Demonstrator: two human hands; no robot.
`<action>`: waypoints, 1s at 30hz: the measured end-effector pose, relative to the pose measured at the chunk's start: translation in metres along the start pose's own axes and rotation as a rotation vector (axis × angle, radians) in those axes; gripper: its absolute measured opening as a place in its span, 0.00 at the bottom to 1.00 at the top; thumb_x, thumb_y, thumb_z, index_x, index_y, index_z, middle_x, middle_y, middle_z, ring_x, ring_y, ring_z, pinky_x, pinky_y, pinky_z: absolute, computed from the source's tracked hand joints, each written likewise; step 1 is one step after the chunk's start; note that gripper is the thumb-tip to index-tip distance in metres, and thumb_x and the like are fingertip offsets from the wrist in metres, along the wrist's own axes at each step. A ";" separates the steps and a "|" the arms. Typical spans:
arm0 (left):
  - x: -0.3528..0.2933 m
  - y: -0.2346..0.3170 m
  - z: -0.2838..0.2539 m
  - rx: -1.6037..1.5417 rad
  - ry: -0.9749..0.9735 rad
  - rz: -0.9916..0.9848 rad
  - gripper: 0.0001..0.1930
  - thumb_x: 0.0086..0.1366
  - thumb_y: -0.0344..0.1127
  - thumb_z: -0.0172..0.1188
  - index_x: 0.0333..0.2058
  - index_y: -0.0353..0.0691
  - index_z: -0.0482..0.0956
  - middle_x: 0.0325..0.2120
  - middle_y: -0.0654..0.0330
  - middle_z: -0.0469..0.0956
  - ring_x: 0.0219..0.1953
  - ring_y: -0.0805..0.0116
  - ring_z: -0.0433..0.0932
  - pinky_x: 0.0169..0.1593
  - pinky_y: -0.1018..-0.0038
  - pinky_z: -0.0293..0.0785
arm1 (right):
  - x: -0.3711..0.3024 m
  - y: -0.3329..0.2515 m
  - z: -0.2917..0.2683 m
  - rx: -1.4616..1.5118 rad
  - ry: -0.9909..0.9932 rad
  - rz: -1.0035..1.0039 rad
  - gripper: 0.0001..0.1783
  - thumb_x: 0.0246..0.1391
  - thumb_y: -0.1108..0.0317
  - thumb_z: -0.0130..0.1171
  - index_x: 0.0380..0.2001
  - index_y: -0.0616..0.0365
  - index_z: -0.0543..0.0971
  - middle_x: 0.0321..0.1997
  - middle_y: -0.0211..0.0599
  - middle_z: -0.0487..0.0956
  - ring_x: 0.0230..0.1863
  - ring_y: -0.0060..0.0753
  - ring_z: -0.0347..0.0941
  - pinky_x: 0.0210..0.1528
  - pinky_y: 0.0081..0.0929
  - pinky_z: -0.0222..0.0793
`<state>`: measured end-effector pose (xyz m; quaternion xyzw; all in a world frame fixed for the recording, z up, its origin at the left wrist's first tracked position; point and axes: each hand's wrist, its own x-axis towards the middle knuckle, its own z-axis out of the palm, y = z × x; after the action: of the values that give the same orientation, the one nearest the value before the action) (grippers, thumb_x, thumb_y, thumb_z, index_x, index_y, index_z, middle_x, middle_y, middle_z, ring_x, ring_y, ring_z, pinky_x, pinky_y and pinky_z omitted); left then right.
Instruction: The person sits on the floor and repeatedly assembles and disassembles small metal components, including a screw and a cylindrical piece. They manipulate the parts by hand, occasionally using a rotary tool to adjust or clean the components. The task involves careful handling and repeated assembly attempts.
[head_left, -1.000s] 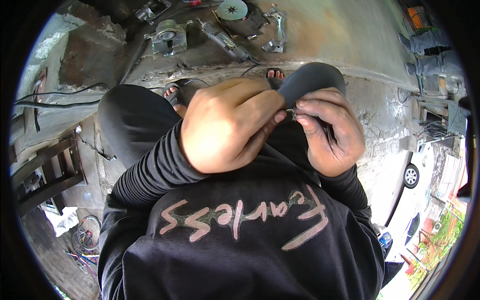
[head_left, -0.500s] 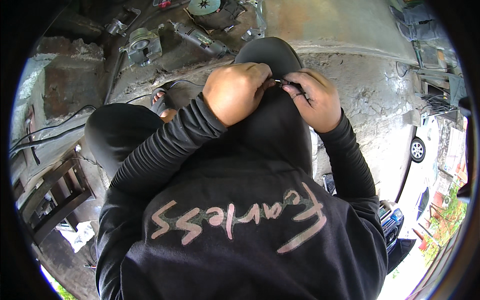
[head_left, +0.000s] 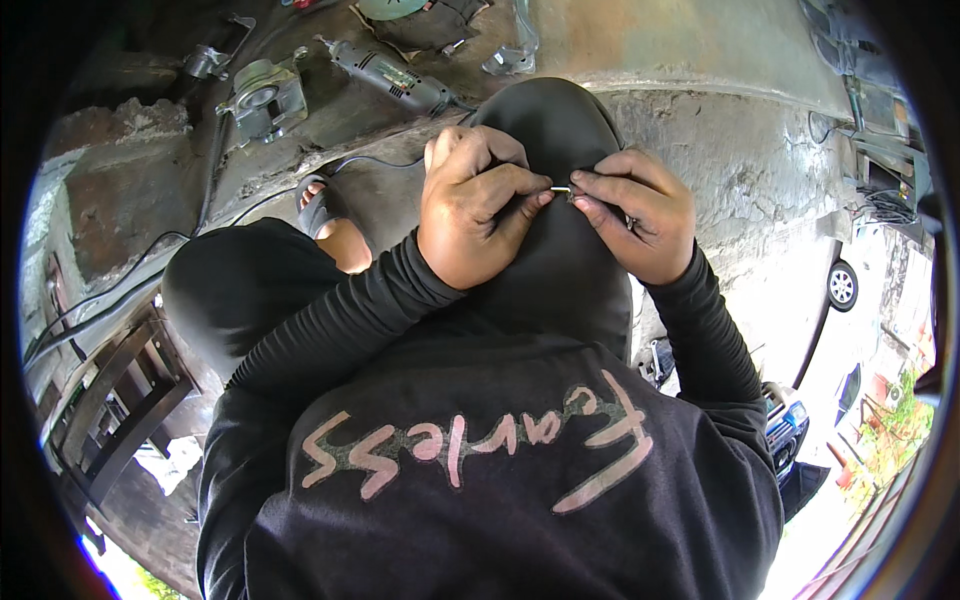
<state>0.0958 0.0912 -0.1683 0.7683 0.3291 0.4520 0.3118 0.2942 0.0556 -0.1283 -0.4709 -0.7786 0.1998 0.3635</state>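
Note:
Between my hands, above my dark-trousered knee (head_left: 545, 115), is a short, thin, shiny metal pin-like piece (head_left: 561, 189). My left hand (head_left: 474, 205) pinches its left end between thumb and forefinger. The thumb and fingers of my right hand (head_left: 640, 212) close on its right end, where a small dark part shows between the fingertips. Most of what the right fingers hold is hidden, so its kind is unclear. Both fingertips look smudged.
Beyond my knees lie a grey rotary power tool (head_left: 390, 78), a metal vise-like casting (head_left: 262, 98) and a green disc (head_left: 392, 8) on dark cloth. A cable (head_left: 375, 160) runs across the floor by my sandalled foot (head_left: 318, 200). A wooden frame (head_left: 125, 410) stands at left.
Both hands have moved slightly down and a little apart. More of the shiny piece shows between them now, and the left hand's outer fingers have lifted. The view has shifted slightly.

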 end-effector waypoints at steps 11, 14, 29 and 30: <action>0.005 -0.010 0.011 -0.010 0.011 -0.002 0.10 0.40 0.26 0.68 0.24 0.45 0.79 0.30 0.66 0.73 0.36 0.63 0.68 0.42 0.67 0.57 | 0.014 0.005 0.002 -0.057 -0.083 -0.023 0.10 0.39 0.78 0.64 0.29 0.62 0.78 0.27 0.36 0.73 0.27 0.39 0.71 0.28 0.29 0.68; 0.008 -0.008 0.005 -0.010 -0.006 -0.012 0.09 0.42 0.27 0.67 0.25 0.44 0.79 0.29 0.66 0.73 0.36 0.63 0.69 0.42 0.67 0.58 | 0.019 0.001 0.002 0.009 -0.107 0.035 0.09 0.41 0.77 0.64 0.30 0.62 0.78 0.27 0.37 0.74 0.27 0.39 0.71 0.29 0.29 0.68; 0.014 0.039 -0.103 -0.771 -0.198 -0.720 0.05 0.63 0.24 0.56 0.37 0.30 0.77 0.24 0.60 0.78 0.25 0.76 0.76 0.30 0.79 0.74 | 0.085 -0.067 0.015 0.179 -0.206 0.076 0.17 0.46 0.69 0.66 0.39 0.65 0.77 0.33 0.40 0.78 0.30 0.31 0.74 0.33 0.23 0.68; 0.010 0.034 -0.107 -0.789 -0.184 -0.746 0.07 0.64 0.24 0.55 0.40 0.29 0.75 0.27 0.58 0.78 0.26 0.74 0.77 0.30 0.78 0.76 | 0.090 -0.069 0.021 0.079 -0.228 0.065 0.24 0.42 0.56 0.69 0.39 0.60 0.74 0.30 0.41 0.74 0.28 0.41 0.72 0.30 0.30 0.68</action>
<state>0.0111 0.0987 -0.0943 0.4604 0.3561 0.3310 0.7428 0.2109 0.1026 -0.0629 -0.4554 -0.7906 0.2946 0.2842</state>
